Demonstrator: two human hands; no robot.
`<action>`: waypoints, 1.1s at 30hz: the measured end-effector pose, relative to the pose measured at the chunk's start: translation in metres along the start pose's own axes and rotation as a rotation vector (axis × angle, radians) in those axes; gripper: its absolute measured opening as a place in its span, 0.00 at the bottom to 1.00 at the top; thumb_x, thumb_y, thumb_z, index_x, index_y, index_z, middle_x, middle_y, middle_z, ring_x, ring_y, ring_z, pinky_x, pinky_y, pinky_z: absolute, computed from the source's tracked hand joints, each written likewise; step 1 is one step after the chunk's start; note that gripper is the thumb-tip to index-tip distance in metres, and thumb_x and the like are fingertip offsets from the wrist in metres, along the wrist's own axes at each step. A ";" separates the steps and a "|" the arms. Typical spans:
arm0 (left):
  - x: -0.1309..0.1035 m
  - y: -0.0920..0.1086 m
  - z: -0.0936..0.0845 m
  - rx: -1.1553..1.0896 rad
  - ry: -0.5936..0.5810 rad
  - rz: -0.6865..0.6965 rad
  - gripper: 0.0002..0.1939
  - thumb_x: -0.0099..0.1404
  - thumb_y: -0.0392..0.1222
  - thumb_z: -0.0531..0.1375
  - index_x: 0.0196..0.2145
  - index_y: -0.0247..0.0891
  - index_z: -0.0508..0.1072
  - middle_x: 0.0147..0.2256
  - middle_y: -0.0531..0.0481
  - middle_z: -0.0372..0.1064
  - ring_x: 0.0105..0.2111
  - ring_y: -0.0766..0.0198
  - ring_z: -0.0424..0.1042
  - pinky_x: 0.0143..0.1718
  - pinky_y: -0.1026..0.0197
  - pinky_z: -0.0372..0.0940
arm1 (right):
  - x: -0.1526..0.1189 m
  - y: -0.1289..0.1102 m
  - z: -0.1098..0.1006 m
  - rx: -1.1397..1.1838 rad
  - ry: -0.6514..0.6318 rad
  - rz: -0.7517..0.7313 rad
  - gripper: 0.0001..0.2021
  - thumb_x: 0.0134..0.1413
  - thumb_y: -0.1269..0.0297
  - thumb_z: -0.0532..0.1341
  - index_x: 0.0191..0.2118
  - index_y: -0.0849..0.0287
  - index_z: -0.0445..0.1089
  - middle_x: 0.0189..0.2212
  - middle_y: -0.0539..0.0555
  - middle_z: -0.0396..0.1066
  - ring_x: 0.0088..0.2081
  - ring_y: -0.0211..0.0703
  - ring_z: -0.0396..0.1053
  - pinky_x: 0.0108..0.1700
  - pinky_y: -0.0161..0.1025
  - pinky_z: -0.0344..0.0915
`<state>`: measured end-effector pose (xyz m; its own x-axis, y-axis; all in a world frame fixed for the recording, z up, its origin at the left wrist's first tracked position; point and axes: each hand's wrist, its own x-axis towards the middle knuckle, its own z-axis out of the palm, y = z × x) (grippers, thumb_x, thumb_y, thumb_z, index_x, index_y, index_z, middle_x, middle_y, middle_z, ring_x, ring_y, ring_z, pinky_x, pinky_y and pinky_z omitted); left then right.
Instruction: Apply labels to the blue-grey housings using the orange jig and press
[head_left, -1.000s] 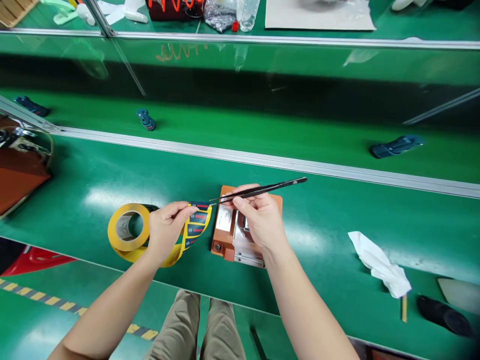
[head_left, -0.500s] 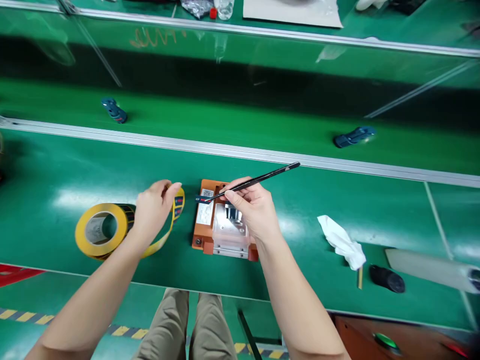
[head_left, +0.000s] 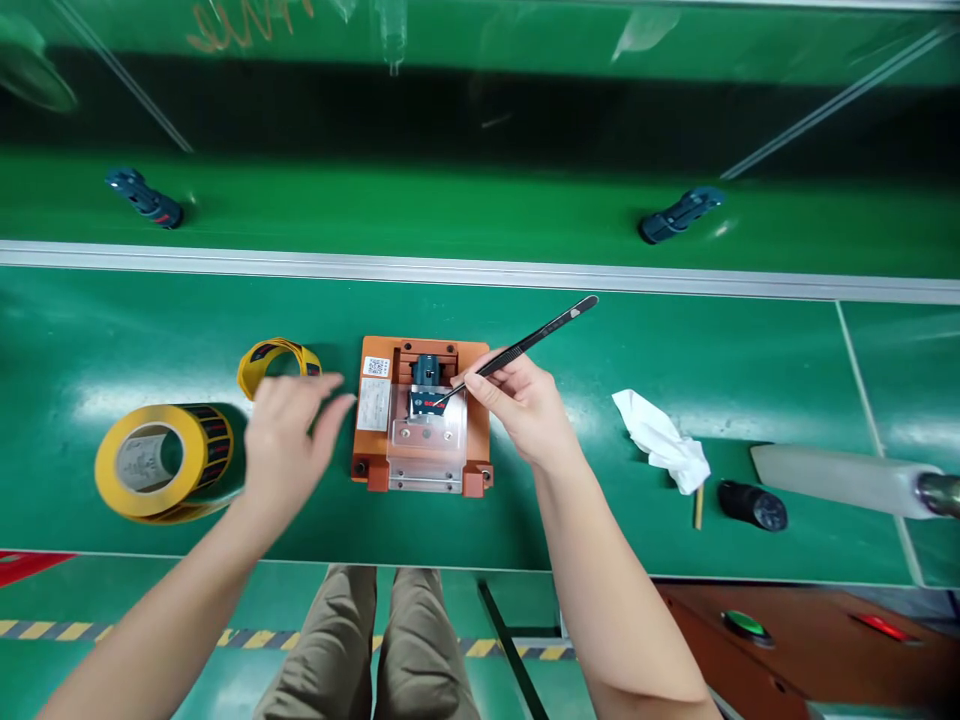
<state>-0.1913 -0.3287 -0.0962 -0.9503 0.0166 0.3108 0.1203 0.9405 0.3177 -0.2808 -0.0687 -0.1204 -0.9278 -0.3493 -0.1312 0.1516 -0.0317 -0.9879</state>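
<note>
My right hand (head_left: 525,405) pinches black tweezers (head_left: 525,345), whose tip reaches down and left to a small dark label (head_left: 427,403) with red lettering. That label lies over the window in a clear plastic plate (head_left: 427,455) on an orange fixture (head_left: 375,440). Inside the fixture, behind the plate, sits a dark blue tool housing (head_left: 427,370). My left hand (head_left: 289,435) hovers left of the fixture, fingers apart and nothing in them. Beyond it a curled strip of yellow label tape (head_left: 244,375) stands on the bench, near the yellow label roll (head_left: 112,480).
Two dark blue tool housings (head_left: 146,198) (head_left: 681,215) stand behind the metal rail (head_left: 480,272). To the right lie a white cloth (head_left: 664,440), a black cylinder (head_left: 752,505) and a pale tube-like tool (head_left: 840,480). A brown box with a green button (head_left: 746,627) is below the bench edge.
My right hand has brought the label from the fixture's left side onto the window in the clear plate. The left hand has let go of the tape strip, and the view has shifted.
</note>
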 end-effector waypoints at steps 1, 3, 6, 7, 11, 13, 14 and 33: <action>-0.010 0.011 0.004 -0.077 -0.022 0.117 0.13 0.68 0.44 0.61 0.48 0.38 0.75 0.42 0.43 0.78 0.46 0.53 0.75 0.51 0.50 0.67 | 0.000 0.001 0.000 0.003 0.001 -0.008 0.11 0.57 0.55 0.68 0.39 0.55 0.70 0.35 0.52 0.78 0.40 0.44 0.77 0.46 0.44 0.71; -0.030 0.032 0.015 -0.182 -0.119 0.293 0.18 0.66 0.43 0.64 0.53 0.38 0.73 0.50 0.42 0.76 0.54 0.52 0.72 0.57 0.47 0.64 | 0.000 0.003 0.000 0.011 -0.001 -0.022 0.10 0.57 0.56 0.68 0.39 0.55 0.70 0.35 0.51 0.78 0.39 0.43 0.76 0.45 0.43 0.71; -0.051 0.052 0.030 -0.204 -0.197 0.337 0.24 0.66 0.43 0.64 0.57 0.36 0.70 0.58 0.39 0.71 0.62 0.48 0.64 0.62 0.43 0.59 | -0.001 0.004 0.000 0.012 -0.005 -0.033 0.09 0.58 0.57 0.67 0.39 0.55 0.71 0.35 0.51 0.78 0.39 0.42 0.76 0.45 0.42 0.71; -0.055 0.055 0.033 -0.202 -0.197 0.322 0.24 0.66 0.42 0.64 0.58 0.36 0.69 0.58 0.38 0.70 0.63 0.48 0.63 0.63 0.42 0.58 | -0.001 0.005 0.000 0.009 -0.008 -0.034 0.09 0.58 0.57 0.67 0.39 0.55 0.71 0.35 0.51 0.78 0.39 0.42 0.76 0.45 0.42 0.71; -0.060 0.054 0.038 -0.205 -0.188 0.298 0.24 0.66 0.40 0.64 0.58 0.37 0.69 0.59 0.39 0.70 0.64 0.49 0.62 0.64 0.40 0.57 | 0.000 0.005 -0.001 -0.014 -0.012 -0.031 0.10 0.57 0.56 0.67 0.39 0.55 0.71 0.35 0.52 0.78 0.39 0.43 0.76 0.44 0.42 0.71; -0.059 0.052 0.037 -0.202 -0.184 0.302 0.24 0.66 0.40 0.64 0.59 0.37 0.69 0.59 0.39 0.70 0.64 0.49 0.62 0.64 0.40 0.57 | 0.001 0.006 -0.001 -0.019 -0.014 -0.030 0.11 0.57 0.55 0.68 0.39 0.55 0.71 0.35 0.52 0.78 0.38 0.43 0.76 0.43 0.43 0.71; -0.058 0.052 0.037 -0.197 -0.181 0.304 0.24 0.66 0.40 0.64 0.59 0.37 0.68 0.58 0.39 0.70 0.64 0.49 0.62 0.64 0.40 0.57 | 0.001 0.005 -0.001 -0.017 -0.015 -0.028 0.11 0.57 0.55 0.68 0.39 0.55 0.71 0.35 0.52 0.78 0.38 0.44 0.76 0.43 0.43 0.71; -0.024 0.057 0.017 0.009 -0.379 0.383 0.30 0.68 0.46 0.61 0.64 0.36 0.62 0.64 0.39 0.62 0.58 0.47 0.67 0.58 0.46 0.61 | 0.004 0.004 -0.003 -0.082 -0.029 -0.002 0.14 0.55 0.52 0.68 0.39 0.55 0.70 0.34 0.52 0.77 0.38 0.44 0.75 0.43 0.43 0.71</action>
<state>-0.1667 -0.2696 -0.1008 -0.8760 0.4789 0.0569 0.4778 0.8460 0.2366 -0.2846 -0.0672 -0.1253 -0.9178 -0.3759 -0.1276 0.1198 0.0441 -0.9918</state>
